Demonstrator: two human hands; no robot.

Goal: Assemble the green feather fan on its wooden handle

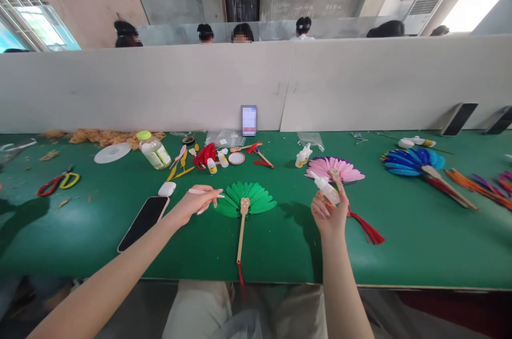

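A small translucent squeeze bottle with a white nozzle (328, 190) is in my right hand (328, 212), its nozzle pointing up and left. My left hand (199, 202) pinches a slim pale-pink thing (196, 191), too small to name, beside the left edge of a green feather fan (248, 193). That fan lies flat in front of me, its wooden handle towards me and a red tassel at the end. Just behind my right hand lies a pink feather fan (348, 169), partly hidden; its red tassel (371, 229) spreads to the right.
Left on the green table (280, 259) are a phone (144, 222), scissors (60, 182), a green-lidded jar (154, 151) and a white disc (112, 153). Small bottles (303, 155) and red feathers (205, 156) lie farther back. A blue fan (416, 162) is right. A partition (180, 88) stands behind.
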